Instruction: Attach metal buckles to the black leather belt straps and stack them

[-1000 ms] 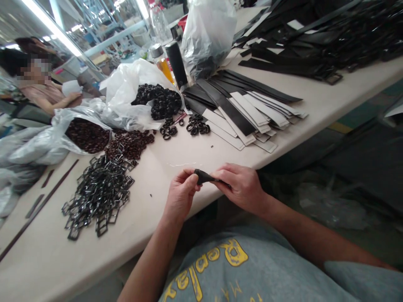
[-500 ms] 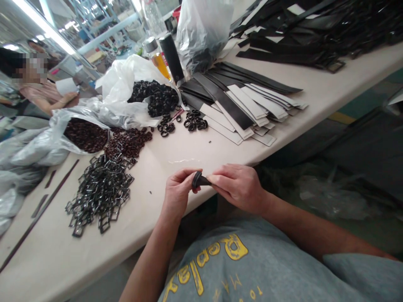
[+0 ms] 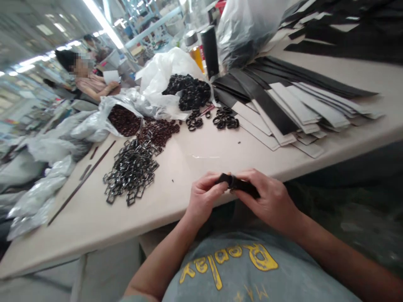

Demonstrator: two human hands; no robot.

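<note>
Above the table's front edge, both hands hold a short black strap piece. My left hand pinches its left end between thumb and fingers. My right hand is closed round the other end, thumb below and fingers above. Between the hands a dark band, apparently a loop, crosses the strap. Part of the strap is hidden by my right fingers. Beyond my hands lie small black loops and a stack of black straps with pale undersides.
Metal buckle frames lie heaped on the left, beside brown rings spilling from a plastic bag. A pile of black loops, a dark bottle and a filled bag stand behind. Another person sits at the far left.
My view has turned, so the table items sit further right. The dark piece has been turned; a strap end now sticks out left of the band, and both hands still grip it.
</note>
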